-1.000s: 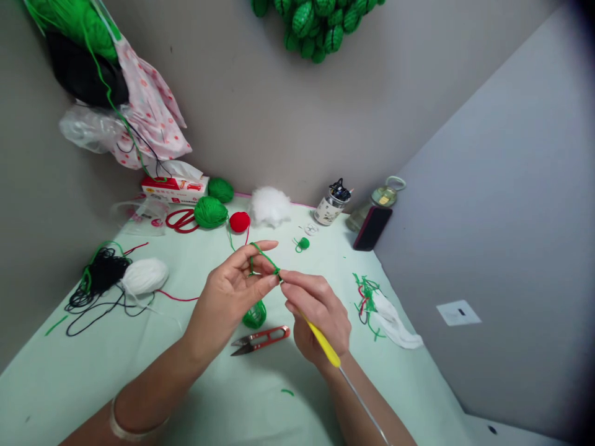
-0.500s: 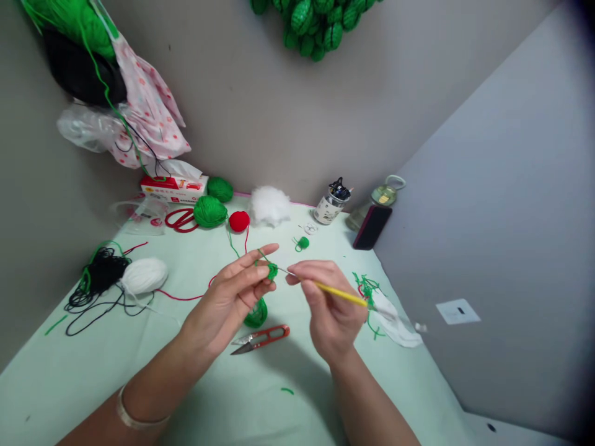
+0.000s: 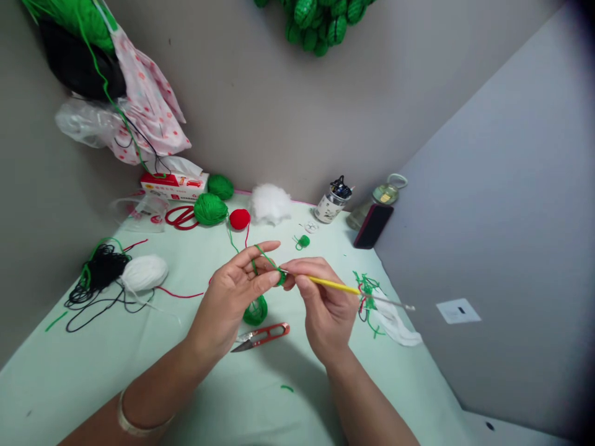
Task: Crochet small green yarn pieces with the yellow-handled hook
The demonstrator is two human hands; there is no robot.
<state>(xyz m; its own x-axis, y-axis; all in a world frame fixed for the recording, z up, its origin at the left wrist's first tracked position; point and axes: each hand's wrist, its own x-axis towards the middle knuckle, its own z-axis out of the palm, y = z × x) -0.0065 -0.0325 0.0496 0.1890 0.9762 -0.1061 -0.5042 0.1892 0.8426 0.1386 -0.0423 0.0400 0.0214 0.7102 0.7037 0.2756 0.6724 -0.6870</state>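
Observation:
My left hand (image 3: 237,288) pinches a small green crochet piece (image 3: 281,277) between thumb and fingers, and green yarn runs over its raised index finger. My right hand (image 3: 328,303) is closed around a yellow-handled crochet hook (image 3: 334,285). The hook's tip meets the green piece, where fingers partly hide it. Both hands are close together above the table. Beneath the left hand lies a green yarn ball (image 3: 255,311), partly covered. Thread snips (image 3: 264,335) with an orange-red handle rest just below that ball.
Along the back stand a tissue box (image 3: 174,186), green yarn balls (image 3: 211,209), a red ball (image 3: 240,219), white stuffing (image 3: 270,204), a pen cup (image 3: 333,201) and a phone (image 3: 373,227). Black yarn (image 3: 105,272) and a white ball (image 3: 145,272) lie left; green scraps (image 3: 369,288) lie right.
My right hand has brought the hook's tip further left into the green piece, and the hook lies flatter. The two hands are closer together, with the piece shifted slightly right.

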